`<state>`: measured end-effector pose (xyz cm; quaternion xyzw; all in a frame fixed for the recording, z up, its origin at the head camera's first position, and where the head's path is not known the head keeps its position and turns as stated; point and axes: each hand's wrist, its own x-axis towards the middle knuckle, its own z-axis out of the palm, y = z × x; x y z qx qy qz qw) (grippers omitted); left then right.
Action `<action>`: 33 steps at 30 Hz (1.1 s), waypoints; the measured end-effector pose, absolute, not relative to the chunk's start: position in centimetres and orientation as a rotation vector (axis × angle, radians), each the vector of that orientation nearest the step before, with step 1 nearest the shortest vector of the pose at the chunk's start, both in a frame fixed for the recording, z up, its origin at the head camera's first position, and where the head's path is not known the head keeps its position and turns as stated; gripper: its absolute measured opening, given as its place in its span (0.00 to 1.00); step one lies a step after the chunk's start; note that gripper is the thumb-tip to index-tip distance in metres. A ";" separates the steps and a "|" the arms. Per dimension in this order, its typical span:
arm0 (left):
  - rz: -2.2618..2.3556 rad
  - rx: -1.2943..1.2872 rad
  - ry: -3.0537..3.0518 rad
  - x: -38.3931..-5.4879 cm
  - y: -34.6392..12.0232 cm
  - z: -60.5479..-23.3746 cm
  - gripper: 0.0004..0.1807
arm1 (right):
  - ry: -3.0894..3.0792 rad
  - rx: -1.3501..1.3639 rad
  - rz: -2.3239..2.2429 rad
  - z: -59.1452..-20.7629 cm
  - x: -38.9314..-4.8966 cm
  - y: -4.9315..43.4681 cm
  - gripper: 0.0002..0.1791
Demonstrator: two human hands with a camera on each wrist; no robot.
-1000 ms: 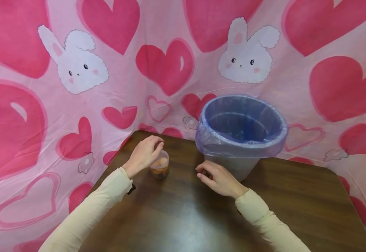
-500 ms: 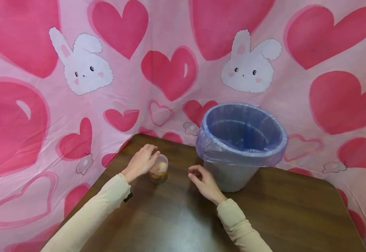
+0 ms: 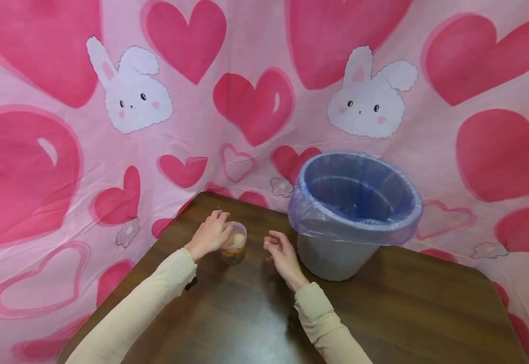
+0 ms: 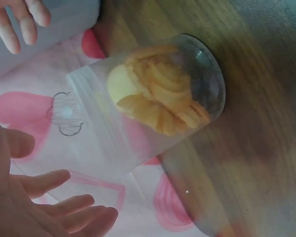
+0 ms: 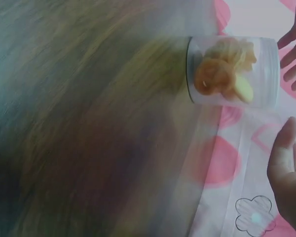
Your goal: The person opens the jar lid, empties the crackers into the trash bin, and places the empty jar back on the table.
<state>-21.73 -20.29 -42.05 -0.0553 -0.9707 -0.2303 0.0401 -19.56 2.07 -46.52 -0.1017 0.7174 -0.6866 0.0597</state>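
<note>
A small clear round jar [image 3: 234,254] stands upright on the brown table, partly filled with tan, biscuit-like pieces [image 4: 160,91]. Its upper rim looks frosted; whether a lid covers it I cannot tell. My left hand [image 3: 208,235] hovers at the jar's left side near the rim, its fingers relaxed and slightly bent. In the left wrist view a gap shows between those fingers and the jar. To the jar's right my right hand [image 3: 284,257] is held in the air with loosely bent fingers, holding nothing. The right wrist view shows its thumb [image 5: 286,136] apart from the jar.
A light grey bin [image 3: 332,258] with a bluish plastic liner [image 3: 309,217] folded over its rim stands at the back of the table [image 3: 405,298], right of my right hand. Behind the table hangs a pink cloth [image 3: 191,121] with hearts and rabbits.
My right hand has moved left, away from the bin and closer to the jar. The left hand has lowered slightly beside the jar. The head view has shifted a little.
</note>
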 end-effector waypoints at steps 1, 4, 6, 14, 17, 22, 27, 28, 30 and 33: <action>-0.706 -0.166 -2.979 -21.8 -20.3 -42.2 0.27 | 2.167 -0.307 -2.062 -46.5 -19.6 1.9 0.26; -0.698 -0.163 -2.991 -21.8 -20.1 -42.5 0.27 | 2.161 -0.315 -2.003 -46.7 -19.6 1.4 0.31; -0.704 -0.162 -3.001 -21.8 -19.8 -42.8 0.28 | 2.155 -0.307 -1.962 -46.7 -19.7 1.3 0.34; -0.732 -0.112 -3.016 -21.9 -19.7 -43.1 0.30 | 2.104 -0.318 -1.867 -46.0 -20.5 0.3 0.39; -0.751 -0.095 -3.027 -21.8 -19.8 -43.1 0.30 | 2.094 -0.344 -1.818 -45.5 -20.8 0.1 0.39; -0.793 -0.079 -3.047 -21.7 -19.7 -43.3 0.31 | 2.081 -0.382 -1.764 -45.1 -21.1 -0.3 0.38; -0.816 -0.087 -3.049 -21.7 -19.4 -43.5 0.31 | 2.092 -0.394 -1.758 -45.0 -21.2 -0.8 0.36; -0.819 -0.092 -3.050 -21.7 -19.3 -43.6 0.31 | 2.097 -0.389 -1.758 -44.9 -21.3 -0.9 0.35; -0.823 -0.097 -3.055 -21.7 -19.2 -43.6 0.30 | 2.110 -0.376 -1.759 -44.9 -21.4 -1.1 0.34; -0.829 -0.092 -3.061 -21.7 -19.1 -43.7 0.30 | 2.126 -0.361 -1.754 -44.8 -21.6 -1.3 0.32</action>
